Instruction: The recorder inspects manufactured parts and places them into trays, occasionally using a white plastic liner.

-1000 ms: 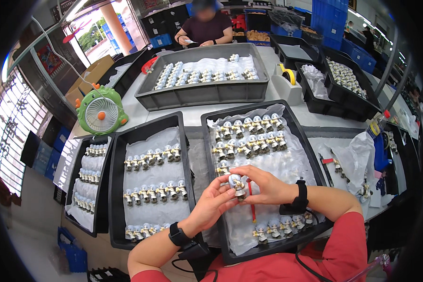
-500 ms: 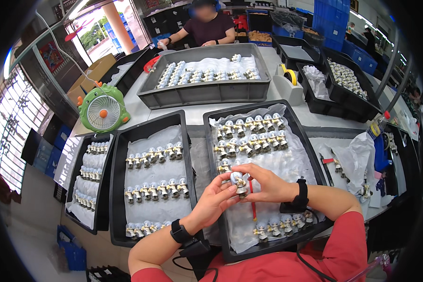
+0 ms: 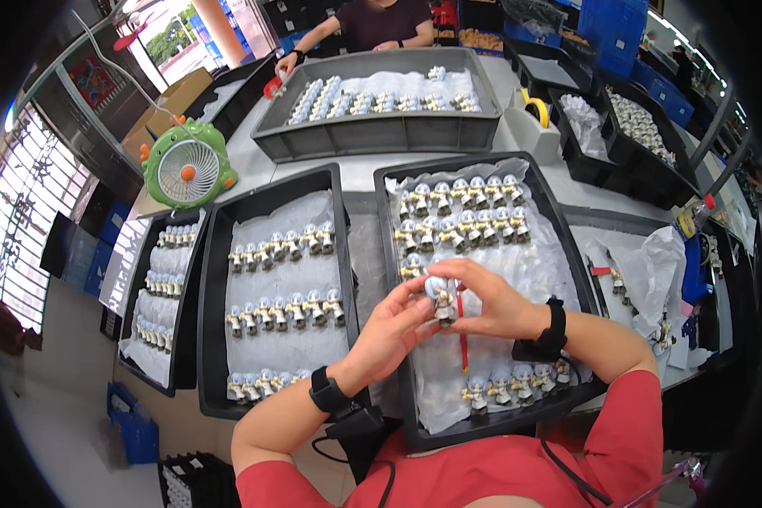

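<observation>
A small figurine (image 3: 441, 303) with pale blue hair and a white-and-gold outfit is held upright above the near black tray (image 3: 384, 188). My left hand (image 3: 396, 317) pinches it from the left, fingers closed on its side. From the other side my right hand (image 3: 497, 303) curls around it, fingertips at its head and thumb near its base. A thin red stick-like tool (image 3: 464, 349) points down from beside my right fingers; how it is gripped is hidden. On the tray's white paper stand similar figurines (image 3: 476, 193) in rows at the far end, with several more (image 3: 499, 385) near its front edge.
Two more black trays with figurine rows (image 3: 286, 311) stand to the left. Behind are a green fan (image 3: 188, 172), a large grey tray (image 3: 372, 140) and a tape dispenser (image 3: 533, 127). Crumpled paper (image 3: 659, 271) lies at right. Across the table sits another person (image 3: 383, 24).
The view has shifted, so the trays sit slightly higher in the picture. The figurine has turned a little between my fingers. Both hands keep nearly the same hold.
</observation>
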The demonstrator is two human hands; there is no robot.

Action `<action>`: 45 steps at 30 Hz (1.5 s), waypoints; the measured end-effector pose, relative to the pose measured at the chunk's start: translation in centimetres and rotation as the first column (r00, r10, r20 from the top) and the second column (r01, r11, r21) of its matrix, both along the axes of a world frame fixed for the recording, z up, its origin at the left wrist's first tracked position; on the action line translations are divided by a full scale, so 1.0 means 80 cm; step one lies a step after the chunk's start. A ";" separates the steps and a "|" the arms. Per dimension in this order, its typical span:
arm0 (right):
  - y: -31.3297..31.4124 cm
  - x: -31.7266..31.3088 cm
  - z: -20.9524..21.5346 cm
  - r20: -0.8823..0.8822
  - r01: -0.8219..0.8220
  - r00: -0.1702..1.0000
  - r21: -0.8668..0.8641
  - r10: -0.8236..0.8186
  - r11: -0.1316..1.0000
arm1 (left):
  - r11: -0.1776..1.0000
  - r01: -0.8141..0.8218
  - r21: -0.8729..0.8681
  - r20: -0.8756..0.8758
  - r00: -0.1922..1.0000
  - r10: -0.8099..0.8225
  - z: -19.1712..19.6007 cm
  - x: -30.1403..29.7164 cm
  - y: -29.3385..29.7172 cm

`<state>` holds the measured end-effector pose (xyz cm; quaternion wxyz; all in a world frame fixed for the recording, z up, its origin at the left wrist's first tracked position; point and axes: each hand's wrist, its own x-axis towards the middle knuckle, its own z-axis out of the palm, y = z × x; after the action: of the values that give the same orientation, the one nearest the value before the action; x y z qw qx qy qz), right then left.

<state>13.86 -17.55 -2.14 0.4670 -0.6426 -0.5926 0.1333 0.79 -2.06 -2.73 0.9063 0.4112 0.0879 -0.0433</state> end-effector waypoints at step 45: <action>0.008 -0.007 -0.007 0.219 0.066 0.972 0.089 -0.084 0.994 | 0.990 -0.047 0.132 0.037 0.998 0.042 -0.005 0.004 -0.006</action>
<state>13.31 -16.89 -2.71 0.4284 -0.6560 -0.6211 0.0186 1.10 -2.54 -3.12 0.8791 0.4690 0.0842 -0.0102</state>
